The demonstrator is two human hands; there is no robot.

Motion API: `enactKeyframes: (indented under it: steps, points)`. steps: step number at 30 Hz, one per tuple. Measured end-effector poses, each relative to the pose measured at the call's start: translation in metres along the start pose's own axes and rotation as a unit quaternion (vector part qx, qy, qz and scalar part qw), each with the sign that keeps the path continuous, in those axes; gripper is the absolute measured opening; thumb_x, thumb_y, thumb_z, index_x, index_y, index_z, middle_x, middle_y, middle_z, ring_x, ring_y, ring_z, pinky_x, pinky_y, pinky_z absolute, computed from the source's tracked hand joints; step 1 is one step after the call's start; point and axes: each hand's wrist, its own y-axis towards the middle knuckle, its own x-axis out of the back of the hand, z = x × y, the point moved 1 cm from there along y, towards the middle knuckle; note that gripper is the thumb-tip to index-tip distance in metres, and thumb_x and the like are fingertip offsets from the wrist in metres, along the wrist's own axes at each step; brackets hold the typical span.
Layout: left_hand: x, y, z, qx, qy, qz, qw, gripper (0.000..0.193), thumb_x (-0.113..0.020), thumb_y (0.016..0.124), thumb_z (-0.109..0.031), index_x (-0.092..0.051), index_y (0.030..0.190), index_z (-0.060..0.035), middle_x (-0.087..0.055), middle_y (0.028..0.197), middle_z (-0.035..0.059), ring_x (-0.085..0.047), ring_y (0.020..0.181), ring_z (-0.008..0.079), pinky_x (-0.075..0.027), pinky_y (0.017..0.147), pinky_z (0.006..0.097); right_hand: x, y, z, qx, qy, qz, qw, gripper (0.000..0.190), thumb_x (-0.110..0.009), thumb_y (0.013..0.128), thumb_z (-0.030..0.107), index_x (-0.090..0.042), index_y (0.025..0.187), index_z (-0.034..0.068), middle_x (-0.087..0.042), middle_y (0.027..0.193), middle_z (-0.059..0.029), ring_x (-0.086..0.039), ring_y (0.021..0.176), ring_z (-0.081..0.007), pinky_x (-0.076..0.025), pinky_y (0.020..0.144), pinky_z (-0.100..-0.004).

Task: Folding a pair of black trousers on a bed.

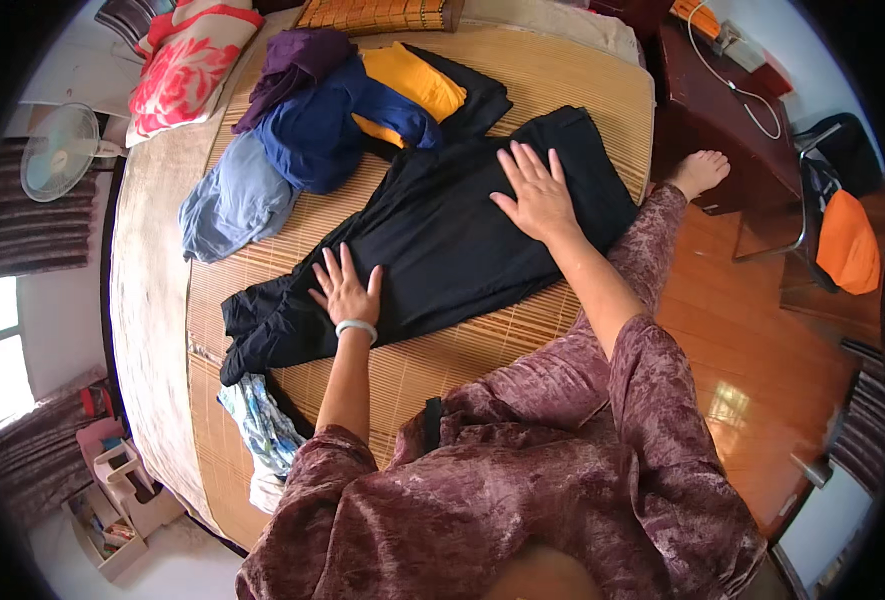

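Note:
A pair of black trousers (442, 247) lies spread slantwise on a bamboo mat (427, 375), its waist end at the upper right and its leg ends bunched at the lower left. My left hand (348, 292) rests flat on the leg part, fingers apart, a pale bangle (357, 327) around the wrist. Nearer the waist end, my right hand (536, 191) presses palm down on the cloth with fingers spread. Neither hand grips anything. The trousers' underside is hidden.
Beyond the trousers sit heaped clothes: purple (303, 64), dark blue (318, 139), light blue (240, 199) and yellow (420, 79). A patterned garment (262, 424) lies at the lower left. A pillow (187, 75) and an electric fan (59, 154) are upper left; a chair (802, 202) stands right.

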Motion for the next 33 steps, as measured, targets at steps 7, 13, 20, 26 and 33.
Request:
enactKeyframes:
  steps: [7,13,20,26,33]
  points:
    - [-0.004,-0.002,0.046,0.073,0.012,0.018,0.997,0.080,-0.048,0.097,-0.064,-0.024,0.162,-0.0246,-0.014,0.170,0.0111,-0.010,0.155,0.0409,-0.012,0.122,0.0630,0.002,-0.009,-0.017,-0.074,-0.044,-0.063,0.994,0.067,-0.054,0.099,0.051,-0.043,0.153,0.013,-0.036,0.160,-0.0174,-0.029,0.150,-0.0318,-0.018,0.124,-0.0514]
    - [-0.004,-0.001,0.058,0.108,0.024,0.048,0.993,0.080,-0.046,0.098,-0.063,-0.020,0.163,-0.0237,-0.014,0.169,0.0157,-0.009,0.155,0.0445,-0.013,0.122,0.0605,0.022,-0.021,0.057,-0.132,-0.098,0.018,0.986,0.070,-0.055,0.097,0.049,-0.040,0.155,0.012,-0.030,0.163,-0.0208,-0.024,0.152,-0.0345,-0.018,0.120,-0.0610]
    - [-0.014,-0.061,-0.029,-0.082,0.013,-0.012,0.996,0.076,-0.053,0.097,-0.054,-0.029,0.160,-0.0201,-0.017,0.169,0.0128,-0.013,0.154,0.0427,-0.013,0.119,0.0658,-0.016,-0.076,0.145,0.290,0.067,0.161,0.941,0.072,-0.050,0.098,0.059,-0.042,0.155,0.016,-0.033,0.164,-0.0114,-0.023,0.154,-0.0248,-0.012,0.125,-0.0526]
    - [-0.003,-0.050,0.039,0.024,0.015,0.017,0.999,0.085,-0.051,0.095,-0.064,-0.024,0.162,-0.0191,-0.018,0.168,0.0144,-0.015,0.155,0.0396,-0.013,0.122,0.0603,0.038,-0.046,0.001,0.007,-0.035,-0.061,0.997,0.061,-0.067,0.088,0.044,-0.056,0.139,0.012,-0.048,0.150,-0.0113,-0.041,0.139,-0.0303,-0.026,0.114,-0.0559]
    - [-0.002,-0.038,0.137,0.148,0.056,0.077,0.984,0.087,-0.041,0.097,-0.070,-0.019,0.163,-0.0193,-0.010,0.169,0.0175,-0.011,0.156,0.0362,-0.016,0.124,0.0549,0.030,-0.063,-0.047,-0.282,-0.058,0.059,0.956,0.073,-0.045,0.101,0.057,-0.028,0.160,0.017,-0.017,0.167,-0.0170,-0.017,0.154,-0.0350,-0.014,0.123,-0.0569]
